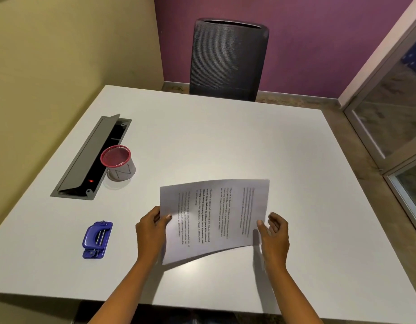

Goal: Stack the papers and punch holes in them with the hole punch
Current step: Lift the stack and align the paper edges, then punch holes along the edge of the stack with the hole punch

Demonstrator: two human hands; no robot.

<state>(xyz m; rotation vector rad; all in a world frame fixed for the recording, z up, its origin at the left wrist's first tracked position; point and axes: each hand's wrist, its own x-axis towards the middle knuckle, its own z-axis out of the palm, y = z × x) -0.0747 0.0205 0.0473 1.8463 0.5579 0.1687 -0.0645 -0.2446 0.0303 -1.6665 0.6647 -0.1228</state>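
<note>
papers [214, 218]: printed sheets held up off the desk [225, 136] in front of the person, bowed, the near edge lifted, their shadow on the desk below. the lines of text run sideways to the viewer. how many sheets there are i cannot tell.
left grip [153, 230]: closed on the papers' left edge, thumb on top of the page, fingers hidden beneath it. a pinch.
right grip [274, 235]: loose and spread at the papers' right edge. the thumb tip touches the edge, and the fingers curl slackly out to the right, clear of the page. it has hold of nothing.
hole punch [97, 239]: blue, flat on the desk to the left of the left grip, well apart from the papers, touched by neither hand.
pen cup [119, 163]: red-rimmed mesh cup standing upright farther back on the left, a grey band around its lower part. what is inside it i cannot tell.
cable hatch [90, 157]: grey slot sunk into the desk just beside the pen cup, its flap raised, a small red light inside.
chair [228, 59]: dark mesh back at the far side of the desk, against a purple wall.
</note>
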